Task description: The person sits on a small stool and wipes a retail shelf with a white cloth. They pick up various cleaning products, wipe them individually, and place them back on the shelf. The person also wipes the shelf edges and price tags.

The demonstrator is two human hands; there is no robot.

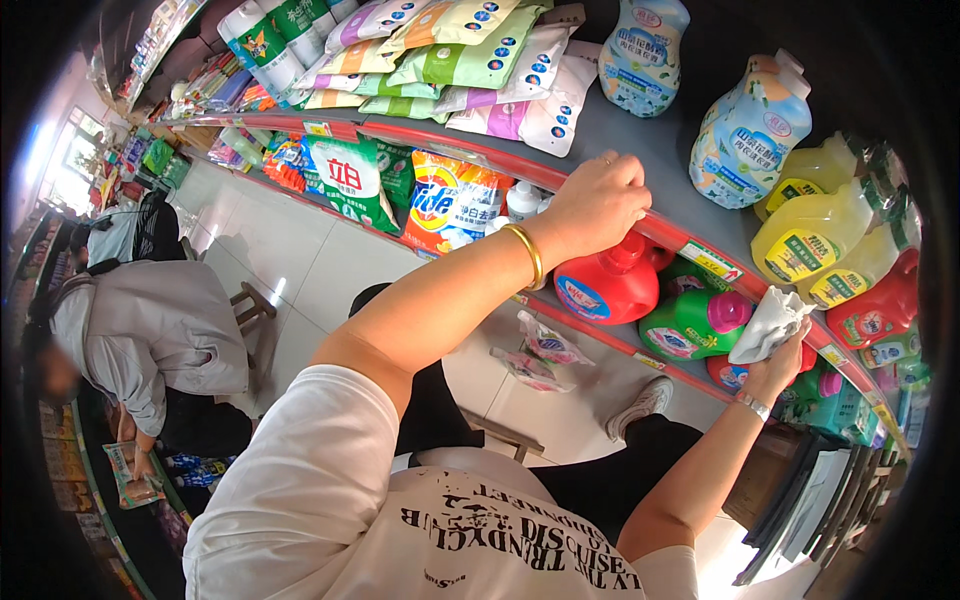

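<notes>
My left hand, a gold bangle at its wrist, is at the red front edge of the grey shelf. Its fingers are curled, and I cannot tell whether they grip the edge. A crumpled white cloth is held in my right hand, farther right along the same edge. Below my left hand stands a red detergent bottle. A green detergent bottle with a pink cap is left of the cloth, on the lower shelf. Blue-and-white laundry liquid bottles stand on the upper shelf beyond my hands.
Soft packs are piled on the upper shelf; yellow cleaner jugs stand at its right. A Tide bag sits below. Small packets lie on the floor. Behind at left, another person handles a packet. A wooden stool is beneath me.
</notes>
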